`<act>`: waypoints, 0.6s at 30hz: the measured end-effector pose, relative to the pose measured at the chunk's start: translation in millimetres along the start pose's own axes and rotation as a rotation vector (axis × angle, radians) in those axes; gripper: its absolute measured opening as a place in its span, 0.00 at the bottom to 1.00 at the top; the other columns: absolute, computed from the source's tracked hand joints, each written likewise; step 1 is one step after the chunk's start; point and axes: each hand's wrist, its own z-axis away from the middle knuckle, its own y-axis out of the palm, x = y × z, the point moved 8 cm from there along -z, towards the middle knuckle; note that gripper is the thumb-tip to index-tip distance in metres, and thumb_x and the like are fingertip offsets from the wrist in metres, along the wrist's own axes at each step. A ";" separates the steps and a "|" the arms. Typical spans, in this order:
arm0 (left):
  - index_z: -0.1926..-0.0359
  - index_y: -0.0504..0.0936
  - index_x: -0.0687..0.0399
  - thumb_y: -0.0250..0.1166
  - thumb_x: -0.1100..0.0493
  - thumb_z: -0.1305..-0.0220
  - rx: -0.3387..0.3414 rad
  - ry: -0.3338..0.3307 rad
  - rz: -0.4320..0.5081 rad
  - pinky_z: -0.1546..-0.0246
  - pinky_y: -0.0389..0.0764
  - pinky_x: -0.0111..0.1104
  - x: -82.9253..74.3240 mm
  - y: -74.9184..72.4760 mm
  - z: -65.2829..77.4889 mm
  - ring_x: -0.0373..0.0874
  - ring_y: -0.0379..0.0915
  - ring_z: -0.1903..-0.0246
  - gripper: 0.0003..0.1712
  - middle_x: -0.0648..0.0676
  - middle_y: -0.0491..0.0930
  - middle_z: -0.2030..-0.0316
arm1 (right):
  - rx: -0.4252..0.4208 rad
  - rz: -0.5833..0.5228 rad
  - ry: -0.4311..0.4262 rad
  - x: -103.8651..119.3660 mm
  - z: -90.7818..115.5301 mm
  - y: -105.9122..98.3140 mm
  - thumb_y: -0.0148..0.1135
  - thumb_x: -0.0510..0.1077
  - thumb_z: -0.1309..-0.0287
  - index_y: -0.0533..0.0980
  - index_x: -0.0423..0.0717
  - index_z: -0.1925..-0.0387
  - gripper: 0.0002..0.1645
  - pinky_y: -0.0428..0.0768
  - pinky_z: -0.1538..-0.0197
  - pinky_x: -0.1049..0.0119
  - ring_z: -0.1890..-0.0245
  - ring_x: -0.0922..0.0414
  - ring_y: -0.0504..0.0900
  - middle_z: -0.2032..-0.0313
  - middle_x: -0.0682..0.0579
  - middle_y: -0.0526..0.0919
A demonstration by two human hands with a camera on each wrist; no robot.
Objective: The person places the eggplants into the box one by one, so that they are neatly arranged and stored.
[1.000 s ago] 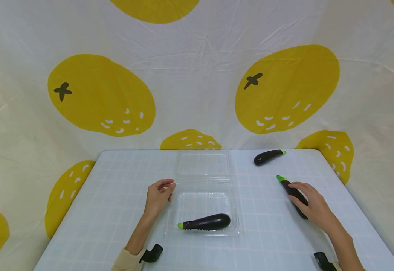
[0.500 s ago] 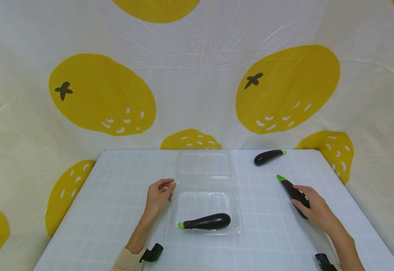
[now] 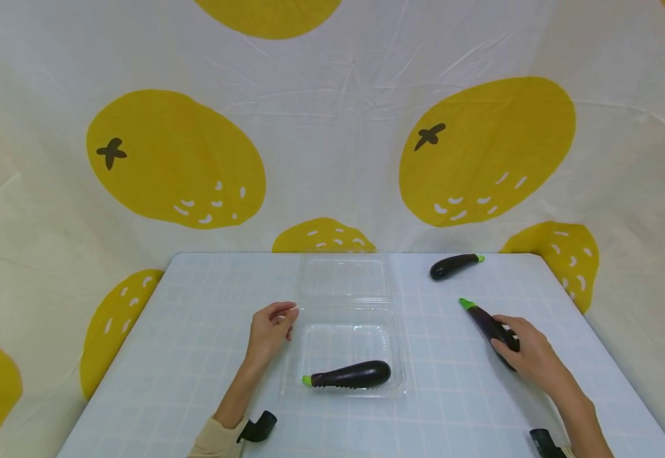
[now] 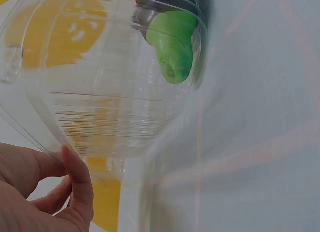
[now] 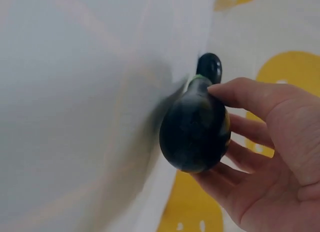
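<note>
My left hand (image 3: 268, 327) pinches the left rim of a clear plastic clamshell box (image 3: 344, 340) between thumb and finger, close to its hinge. One dark purple eggplant (image 3: 355, 374) lies across the front of the box, its green stem end (image 4: 175, 47) showing through the wall in the left wrist view. On the right, my right hand (image 3: 529, 353) grips a second eggplant (image 3: 484, 323) by its thick end, stem angled away and leftward. Seen from the right wrist, thumb and fingers curl round the sides of its round bottom (image 5: 195, 132), with a shadow on the cloth beside it.
A third eggplant (image 3: 452, 266) lies near the table's back edge, right of the box. The box's lid (image 3: 344, 280) is folded back flat behind its base. A pale checked cloth covers the table (image 3: 195, 356); a fruit-print curtain (image 3: 332, 127) hangs behind.
The eggplant in my right hand has turned slightly, its green stem shifting left. My left hand keeps its hold on the box rim, and the other eggplants stay put.
</note>
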 end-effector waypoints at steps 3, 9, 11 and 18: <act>0.52 0.86 0.63 0.70 0.63 0.32 0.000 -0.003 -0.001 0.79 0.76 0.27 -0.4 -0.2 -0.1 0.43 0.71 0.83 0.11 0.67 0.84 0.67 | 0.002 0.004 0.003 2.6 -0.8 -0.7 0.69 0.37 0.38 0.70 0.29 0.36 0.32 0.74 0.45 0.31 0.44 0.30 0.74 0.42 0.25 0.73; 0.51 0.85 0.64 0.70 0.64 0.32 0.004 -0.001 -0.008 0.79 0.75 0.27 -1.8 -0.2 -0.3 0.43 0.71 0.82 0.11 0.67 0.83 0.68 | 0.005 0.004 -0.006 13.7 -1.4 -4.2 0.71 0.38 0.38 0.70 0.32 0.35 0.32 0.75 0.45 0.32 0.44 0.31 0.74 0.41 0.26 0.73; 0.51 0.85 0.64 0.70 0.64 0.32 0.005 -0.003 -0.010 0.79 0.75 0.27 -2.1 -0.2 0.1 0.43 0.71 0.82 0.11 0.67 0.83 0.68 | 0.000 0.000 -0.018 18.6 -1.7 -6.1 0.71 0.38 0.38 0.71 0.32 0.35 0.32 0.75 0.45 0.32 0.45 0.32 0.74 0.41 0.27 0.73; 0.51 0.85 0.65 0.69 0.64 0.32 0.019 0.023 0.014 0.80 0.73 0.28 -2.3 0.0 -0.1 0.41 0.70 0.84 0.11 0.68 0.82 0.68 | -0.030 -0.007 -0.063 36.1 -3.0 -12.9 0.72 0.39 0.38 0.73 0.35 0.36 0.32 0.80 0.48 0.37 0.48 0.37 0.77 0.42 0.30 0.75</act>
